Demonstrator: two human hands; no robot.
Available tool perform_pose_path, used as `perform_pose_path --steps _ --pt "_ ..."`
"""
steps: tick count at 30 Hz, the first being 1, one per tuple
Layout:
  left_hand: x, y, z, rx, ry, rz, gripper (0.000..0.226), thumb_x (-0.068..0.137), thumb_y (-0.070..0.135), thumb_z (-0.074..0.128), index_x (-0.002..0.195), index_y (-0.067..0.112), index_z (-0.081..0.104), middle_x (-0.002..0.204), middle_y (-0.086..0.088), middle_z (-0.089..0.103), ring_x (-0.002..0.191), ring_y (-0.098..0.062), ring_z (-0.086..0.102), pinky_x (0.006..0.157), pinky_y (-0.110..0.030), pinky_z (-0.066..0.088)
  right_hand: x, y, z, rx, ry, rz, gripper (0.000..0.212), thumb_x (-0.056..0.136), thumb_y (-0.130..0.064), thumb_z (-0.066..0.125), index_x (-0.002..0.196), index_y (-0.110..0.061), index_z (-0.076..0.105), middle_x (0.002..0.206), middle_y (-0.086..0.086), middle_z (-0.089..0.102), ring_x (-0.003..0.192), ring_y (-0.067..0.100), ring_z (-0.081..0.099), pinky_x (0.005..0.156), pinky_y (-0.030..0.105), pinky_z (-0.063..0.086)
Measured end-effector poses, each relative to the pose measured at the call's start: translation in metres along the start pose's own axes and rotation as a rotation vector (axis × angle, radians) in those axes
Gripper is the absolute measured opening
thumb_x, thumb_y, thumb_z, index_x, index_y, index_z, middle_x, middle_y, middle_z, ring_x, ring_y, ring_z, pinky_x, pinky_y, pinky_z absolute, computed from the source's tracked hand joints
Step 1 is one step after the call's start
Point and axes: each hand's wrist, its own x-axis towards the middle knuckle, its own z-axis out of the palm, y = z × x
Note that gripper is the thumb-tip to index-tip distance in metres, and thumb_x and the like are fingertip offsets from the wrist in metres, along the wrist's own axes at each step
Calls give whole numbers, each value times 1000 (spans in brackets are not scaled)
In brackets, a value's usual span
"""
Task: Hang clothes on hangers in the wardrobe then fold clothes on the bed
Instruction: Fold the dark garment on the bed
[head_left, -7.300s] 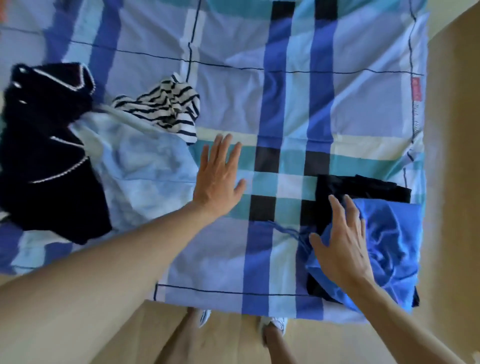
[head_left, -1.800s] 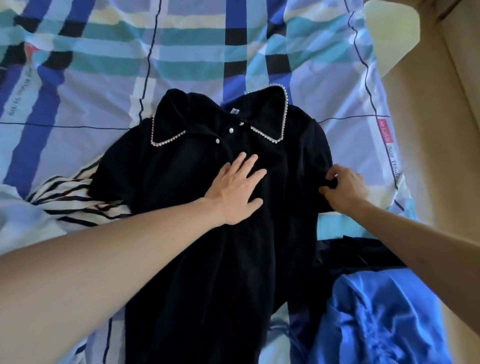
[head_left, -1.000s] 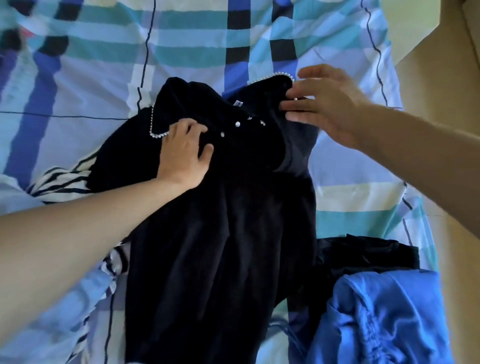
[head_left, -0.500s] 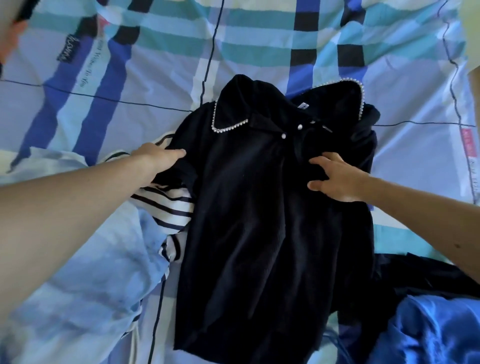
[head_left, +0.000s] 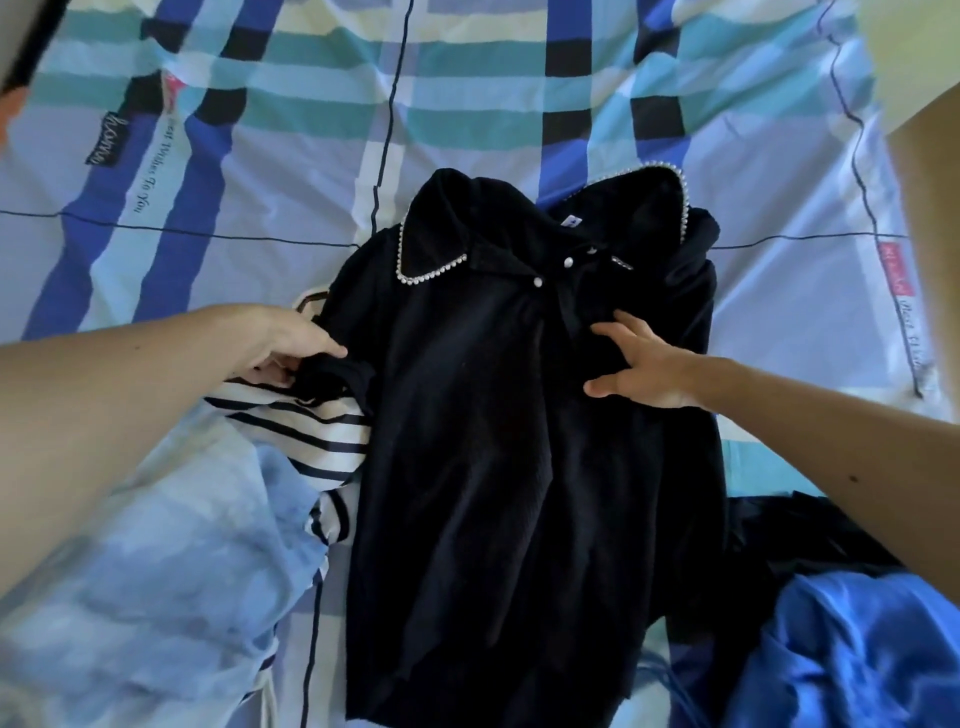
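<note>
This is a bedroom in a home. A bed (head_left: 291, 218) with a rumpled plaid sheet in blue, teal, cream and black spreads under and beyond both grips, with script print (head_left: 143, 176) on it beyond the left grip (head_left: 283, 345). Everyday clothes lie loose on it. A black collared top (head_left: 493, 467) with pearl-like trim sits under the right grip (head_left: 641, 371), and a striped top (head_left: 306, 431) lies just below the left grip. A pale blue garment (head_left: 171, 597) and a bright blue garment (head_left: 857, 649) lie nearer the person.
</note>
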Motion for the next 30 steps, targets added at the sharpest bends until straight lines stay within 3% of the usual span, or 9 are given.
perform_pose_path --steps 3,6,8,12,15,18,22,26,30 --pt "-6 1 -2 -114 192 135 48 81 35 78 111 5 58 109 -12 64 95 -29 62 81 -36 54 4 4 3 -1 -25 -7 97 82 -51 72 156 -40 11 165 -15 -15 154 30 -1 122 55 15" --pt "-34 30 -14 -250 341 343 33 74 30 82 92 8 65 97 -12 69 78 -23 64 64 -31 53 0 2 4 -26 -23 -14 99 83 -51 72 157 -40 8 165 -14 -17 154 30 -7 123 54 9" --pt "-55 59 -16 -309 303 484 32 71 28 84 94 10 71 93 -12 74 77 -23 68 66 -34 54 -3 -2 3 -23 -12 -12 97 85 -48 71 158 -38 8 165 -11 -16 154 28 -9 124 50 5" --pt "-86 107 1 -413 -85 641 25 90 27 73 107 11 63 95 -5 73 69 -20 72 57 -24 54 -5 -3 -4 14 -61 0 95 84 -51 71 157 -42 11 165 -15 -15 154 29 -2 123 52 11" --pt "-69 112 23 -271 52 742 20 94 20 64 114 14 62 111 -5 71 96 -20 71 75 -24 55 -4 -1 -17 32 53 -56 73 89 -38 70 152 -32 34 164 -4 17 145 26 31 115 35 30" --pt "-29 98 47 252 285 732 62 89 34 71 143 21 45 151 -7 41 140 -28 39 109 -38 40 -2 -2 -29 -122 475 -219 52 84 -19 70 134 -20 55 133 7 52 122 30 53 104 37 43" --pt "2 90 70 289 452 590 126 72 54 83 159 23 -4 166 -11 -15 153 -39 -9 122 -56 18 15 5 -56 -373 859 -211 91 63 -17 79 144 -20 37 143 14 35 130 38 36 108 46 32" --pt "22 116 47 124 428 643 143 63 49 90 159 24 -13 166 -16 -10 153 -39 7 124 -49 19 45 16 -89 -427 620 7 147 54 -39 94 158 -23 -8 164 22 -3 152 38 -2 123 54 4" --pt "21 151 27 230 313 650 142 66 35 93 158 20 -14 166 -14 14 149 -34 26 121 -41 27 61 11 -97 -358 420 10 148 59 -35 94 156 -23 -17 157 25 23 144 43 25 116 53 27"
